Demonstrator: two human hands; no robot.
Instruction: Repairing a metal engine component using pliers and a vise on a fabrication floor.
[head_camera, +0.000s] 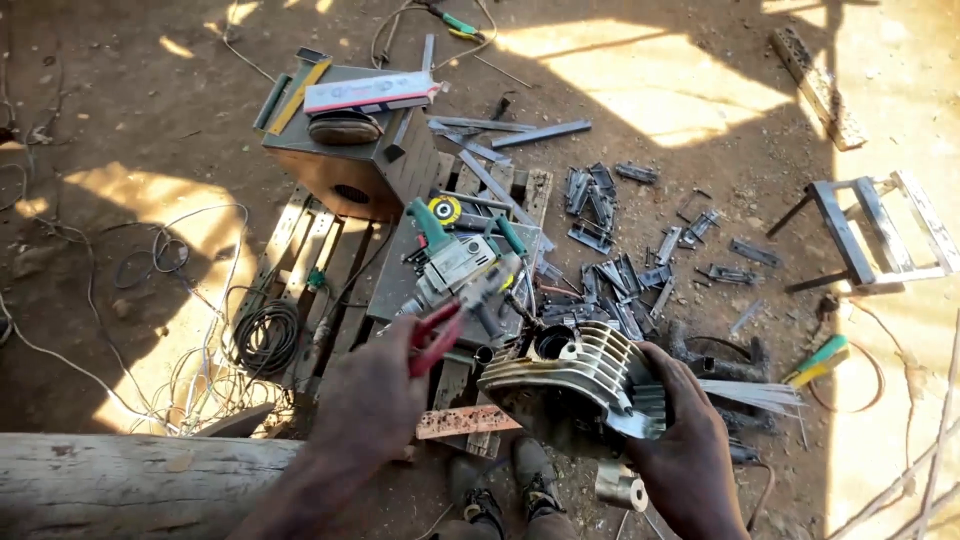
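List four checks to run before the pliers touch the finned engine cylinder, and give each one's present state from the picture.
1. Right hand supports the finned cylinder: ok.
2. Left hand has a grip on the red-handled pliers: ok.
3. Plier tips visible: cannot tell, hidden behind the grinder.
4. Ground around the feet free of clutter: not ok, metal brackets and a coiled cable lie close by.
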